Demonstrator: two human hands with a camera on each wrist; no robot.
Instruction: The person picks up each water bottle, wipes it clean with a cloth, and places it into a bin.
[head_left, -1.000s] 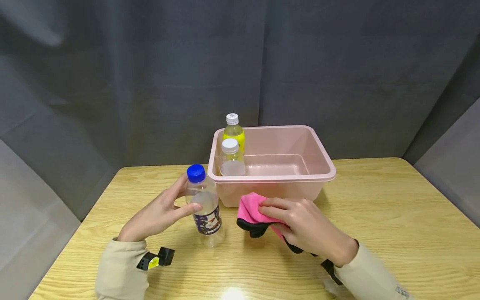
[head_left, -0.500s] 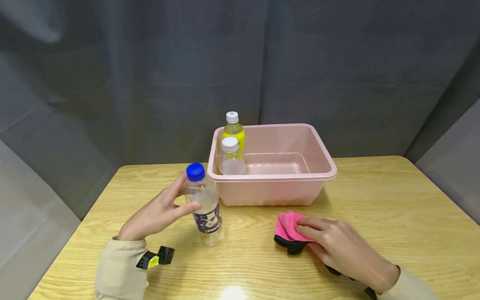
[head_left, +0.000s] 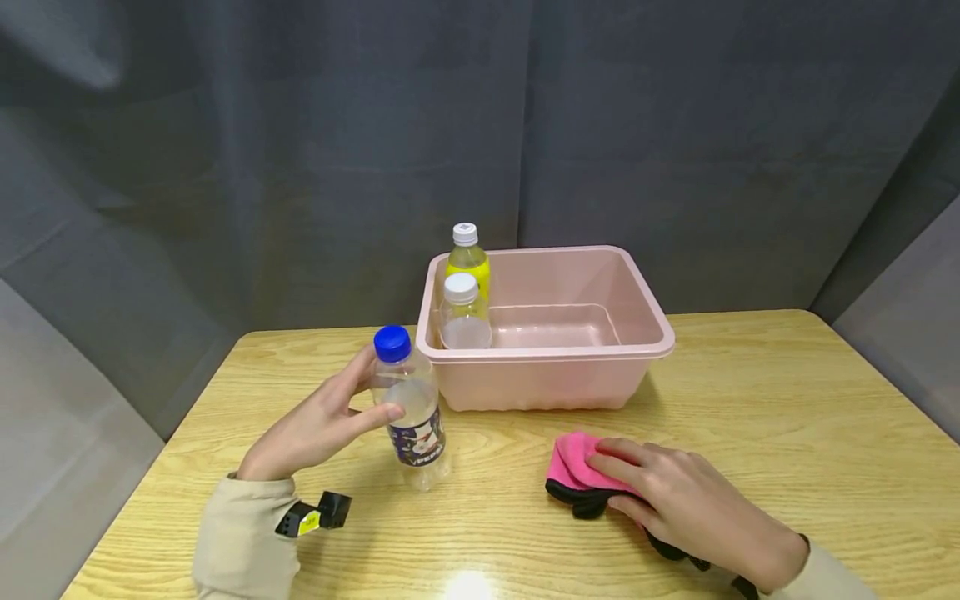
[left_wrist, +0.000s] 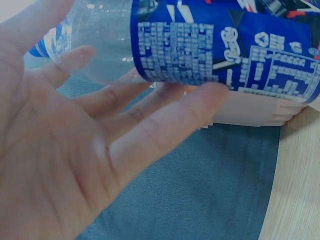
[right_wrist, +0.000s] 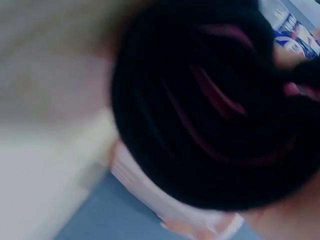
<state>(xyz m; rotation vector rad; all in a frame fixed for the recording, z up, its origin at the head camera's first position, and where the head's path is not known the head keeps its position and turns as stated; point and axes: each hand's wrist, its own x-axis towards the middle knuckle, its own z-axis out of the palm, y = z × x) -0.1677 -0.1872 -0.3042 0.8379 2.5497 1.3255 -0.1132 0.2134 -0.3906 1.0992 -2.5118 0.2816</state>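
My left hand (head_left: pixel 318 421) holds a clear plastic bottle (head_left: pixel 405 396) by its upper body, thumb in front and fingers behind. It has a blue cap and a dark blue label, and looks upright near the tub's front left corner. In the left wrist view the fingers lie along the bottle (left_wrist: pixel 175 45), by the printed label. To the right, my right hand (head_left: pixel 667 492) grips a bunched pink cloth (head_left: pixel 577 458) with black edging, low over the table. The cloth's black edging (right_wrist: pixel 210 110) fills much of the blurred right wrist view.
A pink plastic tub (head_left: pixel 540 379) stands behind the hands. Inside its left end are a bottle with a yellow label (head_left: pixel 468 258) and a clear bottle with a white cap (head_left: pixel 462 312). A dark grey curtain (head_left: pixel 375 167) hangs behind the wooden table (head_left: pixel 765 400).
My right hand has moved the pink cloth away from the bottle, to the right and nearer the table's front. The left hand and its bottle have stayed nearly still.
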